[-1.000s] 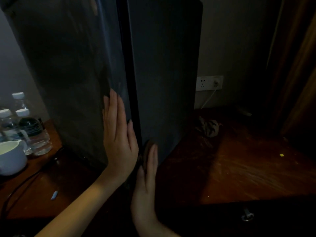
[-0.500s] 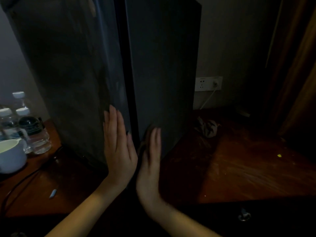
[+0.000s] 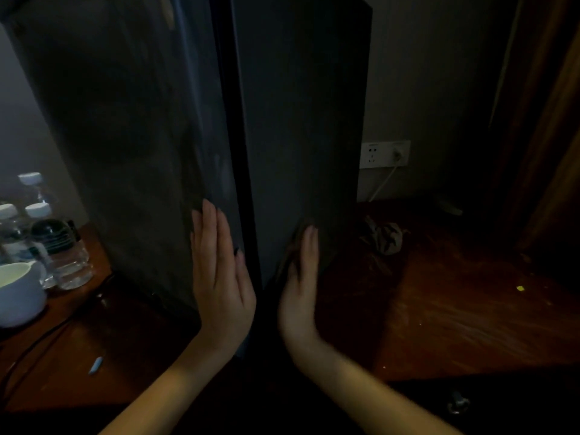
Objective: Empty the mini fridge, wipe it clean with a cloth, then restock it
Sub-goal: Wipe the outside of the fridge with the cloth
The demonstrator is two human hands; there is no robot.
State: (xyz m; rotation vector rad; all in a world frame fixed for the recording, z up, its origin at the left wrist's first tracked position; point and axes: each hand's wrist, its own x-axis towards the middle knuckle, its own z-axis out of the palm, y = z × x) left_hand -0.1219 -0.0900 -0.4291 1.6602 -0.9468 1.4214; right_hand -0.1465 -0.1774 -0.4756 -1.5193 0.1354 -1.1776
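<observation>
Right hand [image 3: 298,293] has slid off the seam onto the side of the mini fridge [image 3: 298,120], centre frame; left hand [image 3: 219,277] flat on its shut door [image 3: 125,136], both grips wide, holding nothing. Probably opening it: next, pull the door's edge

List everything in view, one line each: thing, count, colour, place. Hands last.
fridge: one, dark grey, upright on the desk, centre
desk: one, reddish-brown wood, under everything
bottles: three, clear with white caps, left of the fridge
cup: one, white, left edge, in front of the bottles
cable: one, black, on the desk at left
cloth: one, dark, crumpled, on the desk right of the fridge
socket: one, white, on the wall, plug in it
left hand: flat on the fridge's left face
right hand: fingers straight, against its right face
</observation>
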